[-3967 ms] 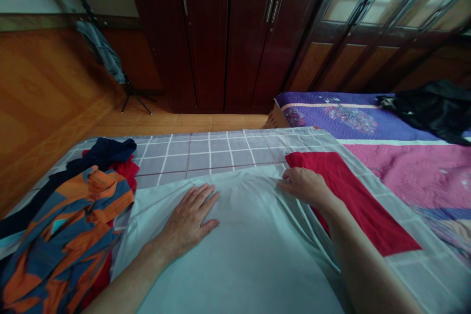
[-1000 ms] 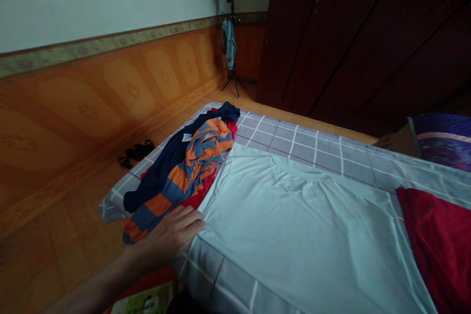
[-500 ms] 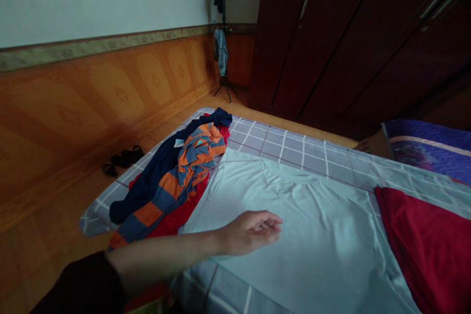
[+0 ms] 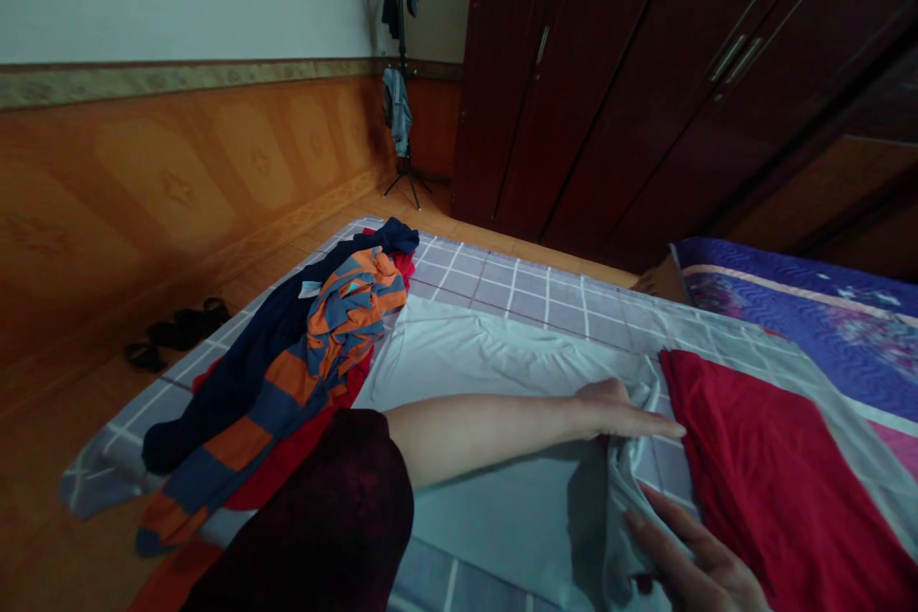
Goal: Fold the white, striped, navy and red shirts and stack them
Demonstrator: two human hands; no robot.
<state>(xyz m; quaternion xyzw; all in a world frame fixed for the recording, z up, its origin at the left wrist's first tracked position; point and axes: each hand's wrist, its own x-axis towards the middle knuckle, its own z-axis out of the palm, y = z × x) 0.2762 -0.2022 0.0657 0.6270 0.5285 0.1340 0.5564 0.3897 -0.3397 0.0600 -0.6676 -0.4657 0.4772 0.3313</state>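
Note:
A pale, light-coloured shirt (image 4: 494,354) lies spread on a grey checked bedsheet (image 4: 494,277). My left hand (image 4: 621,411) reaches across it to its right edge, where the fabric is bunched and lifted; its fingers point right and some are hidden in the cloth. Lower down, my right hand (image 4: 695,550) comes in from the bottom right, with its fingers closed on the same edge of the shirt. A folded red cloth (image 4: 775,449) lies just right of both hands. To the left is a heap with an orange-and-blue checked garment (image 4: 287,378) and a navy garment (image 4: 236,363).
Dark sandals (image 4: 176,330) stand on the tiled floor left of the bed. Behind the bed are a coat stand (image 4: 402,48) with hanging clothes and a dark red wardrobe (image 4: 595,67). A purple floral mattress or blanket (image 4: 810,306) is at the right.
My left hand has moved right, from above the shirt's middle to its right edge. My right hand has come into view, and that edge is now gathered up. The view has turned right.

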